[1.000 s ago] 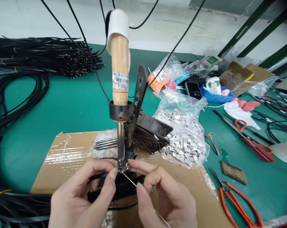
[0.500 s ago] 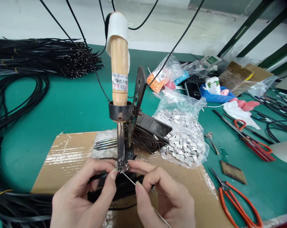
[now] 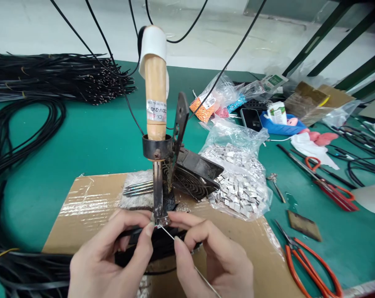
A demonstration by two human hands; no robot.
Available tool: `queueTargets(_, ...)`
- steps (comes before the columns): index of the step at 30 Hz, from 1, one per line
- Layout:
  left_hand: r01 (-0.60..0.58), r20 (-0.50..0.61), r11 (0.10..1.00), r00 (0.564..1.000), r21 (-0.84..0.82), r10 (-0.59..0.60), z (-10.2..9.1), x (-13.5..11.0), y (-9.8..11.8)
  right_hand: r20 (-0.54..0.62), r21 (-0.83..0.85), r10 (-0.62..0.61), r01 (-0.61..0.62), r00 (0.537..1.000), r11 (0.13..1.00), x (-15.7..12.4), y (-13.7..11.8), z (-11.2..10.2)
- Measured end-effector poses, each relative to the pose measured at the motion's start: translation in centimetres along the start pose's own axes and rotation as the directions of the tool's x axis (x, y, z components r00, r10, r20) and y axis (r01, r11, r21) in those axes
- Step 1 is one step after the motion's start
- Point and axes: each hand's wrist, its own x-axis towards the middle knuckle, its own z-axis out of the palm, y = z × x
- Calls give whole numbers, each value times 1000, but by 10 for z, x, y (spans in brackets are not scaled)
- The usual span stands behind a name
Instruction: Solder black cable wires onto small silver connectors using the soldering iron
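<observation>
A soldering iron (image 3: 156, 99) with a wooden handle stands upright in a black metal holder (image 3: 158, 148), tip down over a taped cardboard sheet (image 3: 88, 203). My left hand (image 3: 113, 256) pinches a black cable (image 3: 134, 234) and holds its end right at the iron's tip (image 3: 159, 219). My right hand (image 3: 215, 256) is closed on a thin solder wire (image 3: 168, 234), whose end meets the same tip. Both thumbs and forefingers almost touch under the iron.
A plastic bag of small metal parts (image 3: 240, 182) lies just right of the iron, beside a black fan grille (image 3: 193, 174). Orange-handled scissors (image 3: 311, 265) and pliers (image 3: 330, 186) lie at right. Bundles of black cables (image 3: 51, 78) fill the left and back.
The view has dipped slightly. My right forefinger has slid a little left along the solder wire toward the iron's tip; the left hand has stayed put.
</observation>
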Motion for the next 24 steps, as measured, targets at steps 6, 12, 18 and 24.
queueTargets(6, 18, -23, 999, 1000, -47, -19, 1, -3, 0, -13, -11, -56, 56, 998, 998, 1, -1, 2)
queueTargets(12, 12, -14, 999, 1000, -45, -12, 1, -3, 0, -22, -14, -95, 95, 995, 995, 2, 1, 2)
queueTargets(18, -9, -23, 1000, 1000, -27, 9, 1, -3, 0, -51, -39, -153, 151, 987, 988, 3, 1, 3)
queueTargets(24, 3, -13, 1000, 1000, -16, -3, -1, -3, 0, -63, -58, -120, 117, 991, 991, -2, -1, 6)
